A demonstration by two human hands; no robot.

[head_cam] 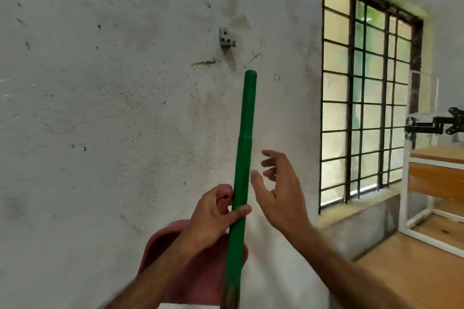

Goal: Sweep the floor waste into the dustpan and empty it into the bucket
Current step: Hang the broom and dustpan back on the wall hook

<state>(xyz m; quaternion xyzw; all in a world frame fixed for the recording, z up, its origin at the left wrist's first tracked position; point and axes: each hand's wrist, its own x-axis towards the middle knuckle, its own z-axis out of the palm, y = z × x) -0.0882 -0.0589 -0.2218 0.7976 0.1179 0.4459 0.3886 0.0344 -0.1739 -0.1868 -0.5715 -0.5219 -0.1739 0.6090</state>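
Head view: the left hand (213, 218) is raised before a stained white wall (113, 108), fingers curled around both the green broom handle (244, 148) and the handle of a red dustpan (200, 271), which hangs below the wrist. Just right of the upright, slightly tilted broom, the right hand (278, 195) hovers with fingers spread, touching nothing. Farther right are a barred window (364, 108), and a wooden table (439, 173) near the right edge.

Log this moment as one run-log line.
left hand grips green broom handle and pink dustpan | right hand open, beside handle, not touching | bucket not in view
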